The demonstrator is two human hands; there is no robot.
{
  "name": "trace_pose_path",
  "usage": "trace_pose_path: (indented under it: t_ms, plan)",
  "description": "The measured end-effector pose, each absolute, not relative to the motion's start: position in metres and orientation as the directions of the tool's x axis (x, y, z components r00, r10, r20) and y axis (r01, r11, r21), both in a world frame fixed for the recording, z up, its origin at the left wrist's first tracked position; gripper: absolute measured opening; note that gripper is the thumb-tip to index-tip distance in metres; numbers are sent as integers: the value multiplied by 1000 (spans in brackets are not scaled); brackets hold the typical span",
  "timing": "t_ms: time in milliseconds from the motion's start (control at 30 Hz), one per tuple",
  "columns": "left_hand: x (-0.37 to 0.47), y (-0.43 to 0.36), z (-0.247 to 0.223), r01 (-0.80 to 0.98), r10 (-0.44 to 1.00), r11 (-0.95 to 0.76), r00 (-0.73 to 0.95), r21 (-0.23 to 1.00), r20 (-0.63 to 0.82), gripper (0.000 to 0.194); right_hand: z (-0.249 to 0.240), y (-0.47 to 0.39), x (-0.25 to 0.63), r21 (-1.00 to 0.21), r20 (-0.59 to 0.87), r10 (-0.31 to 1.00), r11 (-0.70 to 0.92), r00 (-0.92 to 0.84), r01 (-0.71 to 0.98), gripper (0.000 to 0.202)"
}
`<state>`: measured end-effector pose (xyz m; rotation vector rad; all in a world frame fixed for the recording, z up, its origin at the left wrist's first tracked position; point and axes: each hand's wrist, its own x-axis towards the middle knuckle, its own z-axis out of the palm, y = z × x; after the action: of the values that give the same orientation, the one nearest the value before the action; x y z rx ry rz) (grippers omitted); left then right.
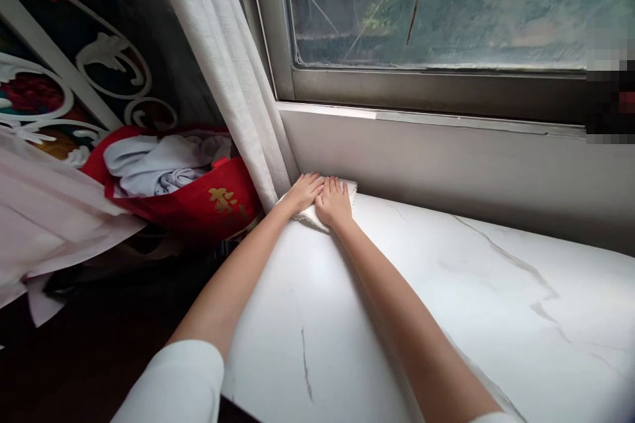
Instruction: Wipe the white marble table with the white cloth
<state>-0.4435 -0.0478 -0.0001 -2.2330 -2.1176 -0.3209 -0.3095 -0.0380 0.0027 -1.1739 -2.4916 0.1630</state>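
A pale cloth (pixel 317 217) lies flat on the white marble-patterned tabletop (pixel 397 264), at its far left corner against the wall. My left hand (pixel 303 192) rests on the cloth's left part, fingers stretched forward and to the right. Beside it, touching it, my right hand (pixel 334 201) presses on the cloth with its fingers laid out flat and pointing away. Part of the cloth is hidden under both palms.
A white curtain (pixel 238 66) hangs down to the table's left corner. Left of it is a red bag (pixel 183 211) filled with light fabric (pixel 159 165), near a white scrolled metal frame (pixel 59 59). Behind the table, a window (pixel 397 13) sits above a low wall (pixel 421 152).
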Motion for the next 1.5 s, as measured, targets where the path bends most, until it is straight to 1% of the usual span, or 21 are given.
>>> trace_pose_path:
  t_ms: [133, 300, 467, 600, 767, 833, 933, 1033, 1167, 1333, 1433, 1500]
  plan:
    - [-442, -51, -1, 993, 979, -86, 71, 74, 192, 44, -2, -46, -308, -238, 340, 749, 654, -569, 718, 57]
    - [-434, -84, -5, 989, 965, -148, 139, 21, 221, 45, 1, -77, -292, -242, 330, 728, 680, -601, 692, 59]
    - [-421, -145, -8, 987, 956, -154, 139, 42, 258, 48, 6, -135, -270, -273, 340, 689, 723, -640, 634, 61]
    - [-403, -212, -10, 985, 939, -168, 147, 41, 312, 50, 11, -190, -246, -319, 335, 641, 766, -690, 558, 63]
    - [-353, -297, -15, 989, 897, -146, 145, -31, 417, 51, 24, -248, -187, -403, 281, 493, 839, -824, 365, 62]
    - [-327, -323, -15, 987, 876, -153, 160, -53, 454, 55, 29, -265, -159, -466, 240, 454, 829, -858, 308, 62]
    - [-296, -342, -13, 980, 866, -189, 199, -67, 460, 59, 32, -280, -126, -548, 171, 447, 784, -878, 292, 65]
    - [-285, -331, -12, 976, 880, -208, 216, -65, 422, 58, 29, -275, -116, -570, 147, 480, 756, -865, 322, 69]
    - [-298, -268, -14, 981, 919, -192, 190, -28, 345, 51, 19, -228, -137, -529, 166, 591, 729, -789, 435, 61]
    - [-316, -150, -7, 990, 956, -136, 124, 27, 265, 48, 10, -129, -172, -403, 226, 707, 694, -670, 597, 58]
    - [-314, -89, -2, 991, 961, -116, 96, 63, 259, 46, 8, -74, -178, -307, 243, 748, 663, -617, 683, 57]
    - [-307, -59, 0, 991, 961, -103, 78, 85, 264, 44, 8, -47, -175, -268, 250, 767, 641, -591, 719, 55]
